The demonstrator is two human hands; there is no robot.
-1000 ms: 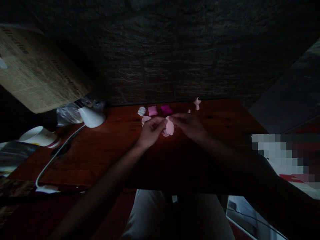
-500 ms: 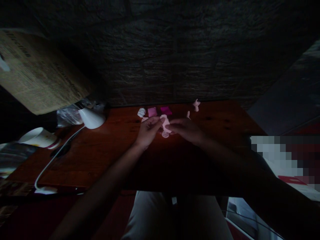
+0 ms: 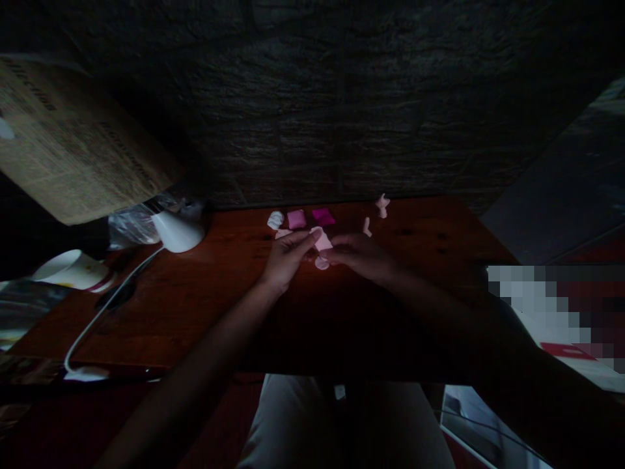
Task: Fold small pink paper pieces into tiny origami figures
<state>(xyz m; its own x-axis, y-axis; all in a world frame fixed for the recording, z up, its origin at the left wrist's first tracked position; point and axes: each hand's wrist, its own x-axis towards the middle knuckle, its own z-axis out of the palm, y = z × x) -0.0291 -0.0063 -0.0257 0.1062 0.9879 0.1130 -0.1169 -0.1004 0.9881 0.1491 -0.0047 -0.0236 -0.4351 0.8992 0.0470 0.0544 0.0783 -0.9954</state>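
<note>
Between my left hand [image 3: 287, 258] and my right hand [image 3: 360, 256] is a thin, flat piece of pale pink modelling clay [image 3: 323, 240]. The fingers of both hands are closed on its edges, left on the upper side and right on the lower. Just below it shows a small round pale pink disc [image 3: 321, 263]; whether it touches the held piece I cannot tell. Behind the hands lie a white lump [image 3: 276, 220], a pink clay block [image 3: 295, 219] and a magenta clay piece [image 3: 323, 216]. Another pale pink piece [image 3: 282, 232] is partly hidden by my left hand.
On the brown wooden table [image 3: 195, 312], a small shaped pink clay form [image 3: 383, 206] and a shorter pink piece [image 3: 366, 227] stand at the back right. Leftward are a white lamp [image 3: 180, 231] with its cable, a paper cup [image 3: 73, 270] and a paper bag [image 3: 83, 143]. A dark wall rises behind.
The held clay has dropped slightly and its outline looks straighter. My right fingers have shifted a little, showing more of the short pink piece behind. The view has moved slightly.
</note>
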